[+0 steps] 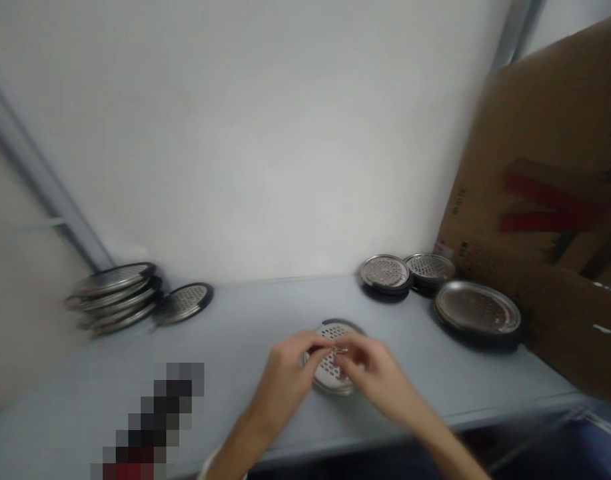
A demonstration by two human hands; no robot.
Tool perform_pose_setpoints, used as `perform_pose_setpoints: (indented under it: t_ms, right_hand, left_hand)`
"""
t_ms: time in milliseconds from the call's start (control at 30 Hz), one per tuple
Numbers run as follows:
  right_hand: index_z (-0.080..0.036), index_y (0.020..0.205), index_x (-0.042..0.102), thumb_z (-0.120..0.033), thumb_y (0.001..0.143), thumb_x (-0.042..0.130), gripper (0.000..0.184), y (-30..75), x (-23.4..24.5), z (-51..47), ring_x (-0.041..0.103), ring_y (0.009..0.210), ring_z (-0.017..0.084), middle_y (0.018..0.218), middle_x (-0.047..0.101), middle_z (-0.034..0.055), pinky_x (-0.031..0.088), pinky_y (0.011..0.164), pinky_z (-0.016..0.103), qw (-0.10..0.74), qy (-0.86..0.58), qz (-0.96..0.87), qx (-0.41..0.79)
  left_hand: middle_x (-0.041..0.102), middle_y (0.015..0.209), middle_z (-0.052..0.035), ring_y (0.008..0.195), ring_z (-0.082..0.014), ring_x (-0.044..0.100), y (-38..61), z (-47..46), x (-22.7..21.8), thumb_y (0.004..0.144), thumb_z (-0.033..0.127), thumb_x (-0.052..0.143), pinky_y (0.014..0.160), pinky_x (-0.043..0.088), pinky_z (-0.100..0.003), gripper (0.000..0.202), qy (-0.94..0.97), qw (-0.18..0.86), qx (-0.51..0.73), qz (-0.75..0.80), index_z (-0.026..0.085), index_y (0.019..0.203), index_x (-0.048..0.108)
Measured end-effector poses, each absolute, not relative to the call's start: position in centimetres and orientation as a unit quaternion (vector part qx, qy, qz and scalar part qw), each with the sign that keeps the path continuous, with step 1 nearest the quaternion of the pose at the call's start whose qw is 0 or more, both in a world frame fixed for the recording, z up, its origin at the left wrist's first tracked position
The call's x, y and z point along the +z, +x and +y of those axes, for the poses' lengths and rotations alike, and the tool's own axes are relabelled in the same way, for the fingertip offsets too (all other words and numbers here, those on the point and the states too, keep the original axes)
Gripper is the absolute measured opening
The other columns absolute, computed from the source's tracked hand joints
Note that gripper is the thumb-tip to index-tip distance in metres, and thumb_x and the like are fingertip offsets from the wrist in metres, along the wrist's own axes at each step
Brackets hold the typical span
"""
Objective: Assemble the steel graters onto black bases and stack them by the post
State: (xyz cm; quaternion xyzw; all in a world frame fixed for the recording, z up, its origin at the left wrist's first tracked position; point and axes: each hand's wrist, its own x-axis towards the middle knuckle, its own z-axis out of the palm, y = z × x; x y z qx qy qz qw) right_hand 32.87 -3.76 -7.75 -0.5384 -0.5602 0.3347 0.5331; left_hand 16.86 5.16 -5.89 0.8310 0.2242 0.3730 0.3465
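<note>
A round metal grater plate (pixel 330 382) with a dark rim section lies on the table in front of me, beneath both hands. Over its middle, my left hand (pixel 296 363) is closed, thumb and forefinger pinched together. My right hand (pixel 371 365) meets it from the other side, its fingers also closed. Between the fingertips shows a small shiny metal piece (pixel 341 350), too small and blurred to name. The fingers cover part of the plate's holes.
Left on the grey table (pixel 245 347) are a stack of grater plates (pixel 118 297) and a single grater (pixel 188 301). More graters (pixel 385 272) and round metal plates (pixel 478 308) lie right, beside a cardboard box (pixel 545 187). A wall rises behind. A pixelated patch covers the lower left.
</note>
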Motion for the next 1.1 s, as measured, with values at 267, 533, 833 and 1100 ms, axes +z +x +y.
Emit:
perform_pose_setpoints:
  t_ms: [267,533,833,1100]
  right_hand:
    - [-0.022,0.115,0.063,-0.023,0.09,0.062,0.025,33.0,-7.9,-3.6,0.06,0.072,0.015,0.091,0.067,0.0006,0.047,0.064,0.025,0.531,-0.515,-0.582,0.337]
    - [-0.02,0.092,0.066,-0.024,0.087,0.066,0.007,34.0,-7.4,-4.3,0.061,0.087,0.017,0.097,0.064,0.0021,0.046,0.07,0.025,0.479,-0.526,-0.641,0.29]
    - [-0.02,0.065,0.054,-0.041,0.094,0.052,0.036,36.0,-8.0,-3.7,0.049,0.058,0.014,0.059,0.054,-0.0029,0.034,0.056,0.026,0.444,-0.621,-0.572,0.3]
    - [-0.025,0.058,0.043,-0.065,0.094,0.039,0.054,37.1,-8.8,-3.2,0.046,0.051,0.015,0.049,0.043,-0.0044,0.037,0.055,0.029,0.536,-0.654,-0.47,0.253]
  left_hand:
    - [0.078,0.09,-0.0011,0.084,-0.0154,0.072,17.1,5.4,-6.6,0.093,0.013,0.063,0.081,0.055,-0.024,0.014,0.871,0.241,0.4,0.15,0.021,0.094,0.075]
    - [0.077,0.095,-0.0028,0.086,-0.0156,0.072,16.9,4.7,-6.8,0.098,0.016,0.059,0.081,0.057,-0.024,0.017,0.888,0.219,0.391,0.101,0.022,0.101,0.075]
    - [0.065,0.136,-0.0102,0.128,-0.0306,0.059,17.3,5.2,-8.2,0.078,0.039,0.083,0.108,0.049,-0.047,0.06,0.936,0.197,0.203,0.209,0.024,0.131,0.061]
    - [0.059,0.143,-0.0168,0.129,-0.0337,0.059,19.0,5.3,-10.7,0.09,0.037,0.069,0.105,0.05,-0.046,0.058,0.957,0.062,0.15,0.24,0.02,0.143,0.049]
